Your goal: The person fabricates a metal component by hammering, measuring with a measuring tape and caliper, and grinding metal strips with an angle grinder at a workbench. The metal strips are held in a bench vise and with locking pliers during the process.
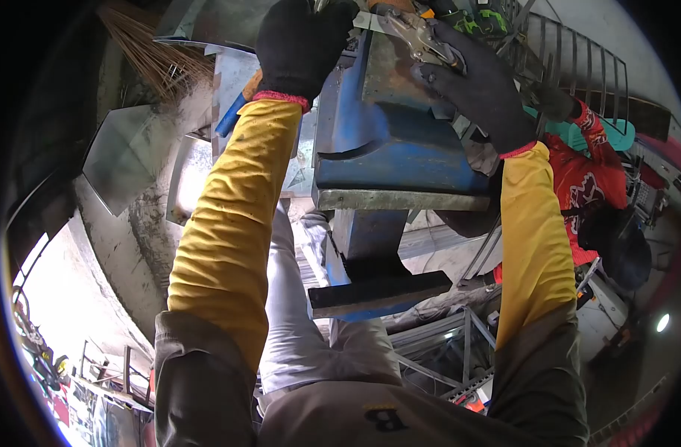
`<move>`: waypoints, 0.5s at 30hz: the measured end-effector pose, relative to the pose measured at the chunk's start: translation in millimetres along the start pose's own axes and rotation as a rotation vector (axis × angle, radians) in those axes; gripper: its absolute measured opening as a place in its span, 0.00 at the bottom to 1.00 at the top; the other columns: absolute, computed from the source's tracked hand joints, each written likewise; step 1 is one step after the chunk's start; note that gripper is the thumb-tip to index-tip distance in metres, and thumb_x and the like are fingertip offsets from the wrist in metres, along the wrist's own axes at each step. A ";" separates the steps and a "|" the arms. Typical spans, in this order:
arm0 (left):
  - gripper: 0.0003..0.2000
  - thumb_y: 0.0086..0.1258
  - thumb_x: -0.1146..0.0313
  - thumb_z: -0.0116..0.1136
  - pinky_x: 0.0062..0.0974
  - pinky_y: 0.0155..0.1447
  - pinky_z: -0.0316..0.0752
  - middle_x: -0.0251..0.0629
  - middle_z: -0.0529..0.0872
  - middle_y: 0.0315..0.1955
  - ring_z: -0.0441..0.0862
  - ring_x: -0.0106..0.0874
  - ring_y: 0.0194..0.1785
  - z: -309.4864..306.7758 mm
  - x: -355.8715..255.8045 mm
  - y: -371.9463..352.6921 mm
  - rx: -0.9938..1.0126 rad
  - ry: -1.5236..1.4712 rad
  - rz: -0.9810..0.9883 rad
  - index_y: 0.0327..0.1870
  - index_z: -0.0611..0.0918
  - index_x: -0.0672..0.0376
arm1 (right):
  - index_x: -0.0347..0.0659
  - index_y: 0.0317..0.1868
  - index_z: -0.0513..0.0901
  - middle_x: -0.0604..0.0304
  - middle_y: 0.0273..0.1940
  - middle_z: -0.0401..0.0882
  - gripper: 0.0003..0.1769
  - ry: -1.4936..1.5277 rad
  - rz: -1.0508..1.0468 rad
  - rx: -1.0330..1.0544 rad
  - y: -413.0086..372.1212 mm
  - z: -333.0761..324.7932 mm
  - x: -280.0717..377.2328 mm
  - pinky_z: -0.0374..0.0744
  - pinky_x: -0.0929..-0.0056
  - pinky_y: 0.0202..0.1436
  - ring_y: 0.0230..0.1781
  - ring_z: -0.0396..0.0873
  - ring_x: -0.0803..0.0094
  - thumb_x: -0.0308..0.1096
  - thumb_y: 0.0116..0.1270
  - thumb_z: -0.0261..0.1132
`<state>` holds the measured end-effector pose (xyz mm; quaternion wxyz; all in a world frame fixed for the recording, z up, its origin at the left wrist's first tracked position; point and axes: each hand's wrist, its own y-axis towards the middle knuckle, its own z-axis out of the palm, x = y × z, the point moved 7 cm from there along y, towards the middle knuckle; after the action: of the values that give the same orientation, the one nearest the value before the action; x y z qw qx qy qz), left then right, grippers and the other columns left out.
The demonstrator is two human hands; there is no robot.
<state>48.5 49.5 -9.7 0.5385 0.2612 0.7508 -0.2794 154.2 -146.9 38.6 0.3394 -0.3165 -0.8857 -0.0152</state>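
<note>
My left hand point(299, 48), in a black glove, is closed at the top of the view. A small shiny metal piece point(320, 4) shows above its fingers; the rest is hidden. My right hand point(478, 86), also gloved in black, has its fingers and thumb around the handles of metal locking pliers point(415, 36). The pliers' jaws lie by a flat metal strip point(369, 22) over a worn blue steel vise-like body point(400, 149). A blue-handled tool point(232, 115) lies beside my left wrist.
A co-worker in a red top point(590, 175) is at the right, with a dark-gloved hand point(550, 100) near a metal rack point(586, 67). Thin rusty rods point(150, 45) lie at upper left, above a sheet-metal piece point(117, 156). Metal frames point(445, 346) stand below the vise-like body.
</note>
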 end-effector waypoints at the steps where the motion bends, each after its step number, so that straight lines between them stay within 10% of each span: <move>1: 0.21 0.66 0.54 0.66 0.47 0.46 0.79 0.59 0.88 0.33 0.88 0.51 0.42 -0.7 -1.9 1.5 -0.067 0.135 0.069 0.44 0.86 0.69 | 0.39 0.74 0.71 0.49 0.61 0.82 0.34 0.030 0.061 0.006 -0.9 -1.8 0.5 0.84 0.69 0.59 0.55 0.83 0.70 0.35 0.70 0.72; 15: 0.17 0.65 0.61 0.63 0.42 0.48 0.80 0.60 0.88 0.34 0.88 0.53 0.43 -10.8 -9.8 -6.1 -0.144 0.106 0.228 0.45 0.86 0.68 | 0.38 0.71 0.74 0.47 0.61 0.82 0.28 -0.107 -0.012 0.006 0.5 2.1 -21.1 0.79 0.65 0.65 0.62 0.82 0.63 0.30 0.72 0.68</move>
<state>39.9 51.8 3.4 0.5436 0.3200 0.7617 -0.1478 165.2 -157.7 24.1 0.2925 -0.3105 -0.9044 0.0024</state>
